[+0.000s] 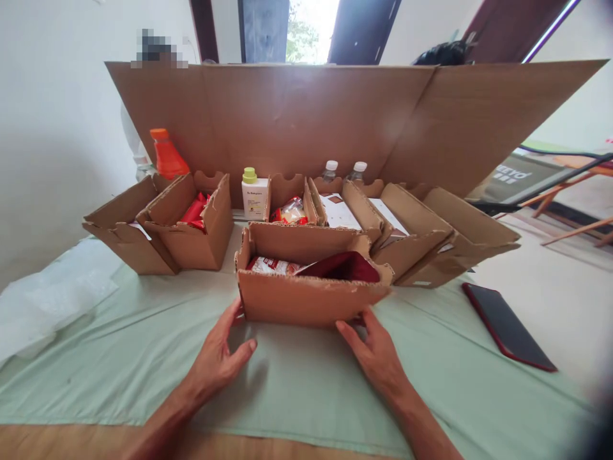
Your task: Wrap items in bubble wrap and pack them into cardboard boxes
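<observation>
While the left grip (216, 359) gapes beside the front box (301, 300), the right grip (376, 352) — also spread — touches it.

Legible lettering: between 2 and 3 o'clock, large pale letters, seemingly ending "LYD", on the grey chair fabric (507, 182); small print on the white bottle (255, 203), 10 o'clock, and red-and-white packet (274, 266), 8 o'clock, cannot be read reliably

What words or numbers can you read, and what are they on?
No word reads for sure.
White bottle with yellow-green cap: print too small.
Grey chair fabric: big white letters, too slanted and blurred.
Red-and-white packet in the front cardboard box: print too blurred.
</observation>
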`<action>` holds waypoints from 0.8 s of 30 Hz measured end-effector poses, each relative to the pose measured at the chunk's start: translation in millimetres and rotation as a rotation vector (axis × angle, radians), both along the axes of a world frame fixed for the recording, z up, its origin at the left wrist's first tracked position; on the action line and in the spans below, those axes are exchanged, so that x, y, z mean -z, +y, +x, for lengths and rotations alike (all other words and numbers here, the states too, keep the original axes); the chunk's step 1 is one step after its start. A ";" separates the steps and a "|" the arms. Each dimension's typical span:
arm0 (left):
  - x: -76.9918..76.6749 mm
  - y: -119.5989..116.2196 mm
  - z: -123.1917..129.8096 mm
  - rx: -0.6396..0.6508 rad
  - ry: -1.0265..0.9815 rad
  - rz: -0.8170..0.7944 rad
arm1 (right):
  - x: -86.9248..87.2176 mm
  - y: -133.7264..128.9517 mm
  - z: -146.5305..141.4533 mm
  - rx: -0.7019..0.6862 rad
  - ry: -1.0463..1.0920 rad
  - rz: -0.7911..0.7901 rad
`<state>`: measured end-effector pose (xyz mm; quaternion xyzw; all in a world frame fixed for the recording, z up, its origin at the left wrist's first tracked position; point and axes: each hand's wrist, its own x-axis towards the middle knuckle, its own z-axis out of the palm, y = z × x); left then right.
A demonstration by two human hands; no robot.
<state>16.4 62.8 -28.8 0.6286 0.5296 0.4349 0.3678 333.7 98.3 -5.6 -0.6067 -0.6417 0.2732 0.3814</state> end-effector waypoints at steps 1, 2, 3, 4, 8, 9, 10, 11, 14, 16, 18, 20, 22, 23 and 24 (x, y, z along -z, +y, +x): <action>6.7 -0.5 -2.2 -0.027 0.002 -0.003 | 7.4 -2.4 1.2 0.017 -0.012 -0.002; 12.7 -2.3 -4.3 -0.058 0.002 -0.005 | 14.2 -5.8 2.1 0.030 -0.028 -0.002; 17.2 -4.8 -5.8 -0.094 0.002 -0.005 | 19.9 -9.5 2.8 0.046 -0.047 0.003; 20.1 -7.3 -6.7 -0.125 0.004 -0.007 | 24.1 -12.7 3.1 0.065 -0.071 0.008; 19.3 -14.7 -3.9 -0.147 0.023 -0.033 | 28.1 -18.4 2.0 0.111 -0.154 0.028; 18.5 -16.5 -2.9 -0.116 0.022 -0.043 | 27.4 -18.8 1.6 0.114 -0.173 0.040; 18.1 -18.4 -2.4 -0.081 0.016 -0.052 | 26.8 -19.2 1.5 0.117 -0.189 0.048; 18.1 -20.6 -2.3 -0.047 0.010 -0.064 | 26.6 -19.8 1.9 0.121 -0.199 0.051; 18.3 -26.4 -4.0 0.037 0.012 -0.120 | 30.7 -24.1 7.3 0.126 -0.215 -0.024; 16.4 -28.2 -4.9 0.061 0.029 -0.163 | 37.4 -28.1 14.2 0.133 -0.239 -0.094; 13.8 -29.6 -4.8 0.055 0.041 -0.197 | 45.0 -31.9 21.4 0.128 -0.297 -0.114; 13.0 -33.0 -4.8 0.031 0.053 -0.237 | 50.8 -35.1 26.1 0.096 -0.359 -0.087; 15.0 -38.8 -5.8 -0.008 0.080 -0.294 | 53.3 -37.8 26.7 0.030 -0.388 -0.073; 16.4 -41.9 -6.7 -0.031 0.095 -0.316 | 53.6 -39.2 25.7 0.011 -0.395 -0.074; 17.6 -44.3 -7.8 -0.047 0.106 -0.328 | 53.7 -40.6 24.4 0.008 -0.401 -0.073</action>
